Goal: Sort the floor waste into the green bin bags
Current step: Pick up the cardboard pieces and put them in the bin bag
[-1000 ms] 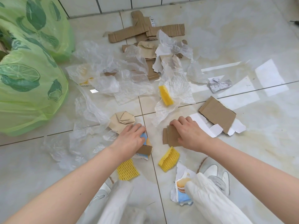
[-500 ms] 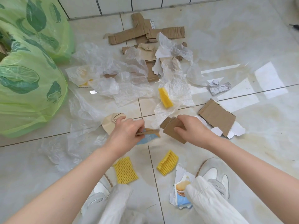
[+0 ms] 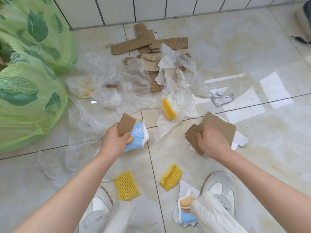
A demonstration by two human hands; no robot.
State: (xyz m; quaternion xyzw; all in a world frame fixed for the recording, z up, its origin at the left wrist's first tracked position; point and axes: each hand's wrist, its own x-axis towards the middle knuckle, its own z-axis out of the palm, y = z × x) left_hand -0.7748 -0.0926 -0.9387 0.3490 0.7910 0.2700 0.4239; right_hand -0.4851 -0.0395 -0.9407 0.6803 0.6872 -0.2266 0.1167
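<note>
1. Head view, looking down at my two bare arms over a glossy beige tiled floor point(image 3: 235, 47) strewn with waste.
2. My left hand point(image 3: 114, 140) is clenched around a small brown cardboard piece point(image 3: 125, 125) together with a torn blue-and-white biscuit wrapper point(image 3: 138, 137), both lifted clear of the floor.
3. My right hand point(image 3: 212, 142) grasps a stack of flat brown cardboard pieces point(image 3: 218, 126), fingers curled over the top edge; torn white paper point(image 3: 240, 140) shows beneath the stack at its right.
4. Two translucent green bin bags printed with leaves and citrus slices point(image 3: 25, 91) stand at far left, well apart from both hands.
5. Crumpled clear plastic sheets point(image 3: 107, 76) lie between the bags and my left hand.
6. Long brown corrugated cardboard strips point(image 3: 148, 44) lie near the white tiled wall point(image 3: 151, 7), with crumpled white paper point(image 3: 176, 59) overlapping their near side.
7. One yellow foam net sleeve point(image 3: 168, 108) rests on crinkled white paper ahead of my hands; two more point(image 3: 127, 185) point(image 3: 171, 176) lie on the floor near my grey-and-white shoes point(image 3: 218, 187).
8. A second torn biscuit wrapper point(image 3: 184, 209) lies just beside my right shoe, partly hidden by my white trouser leg point(image 3: 212, 216).
9. A small crumpled grey printed paper point(image 3: 222, 98) lies alone at right of the pile.
</note>
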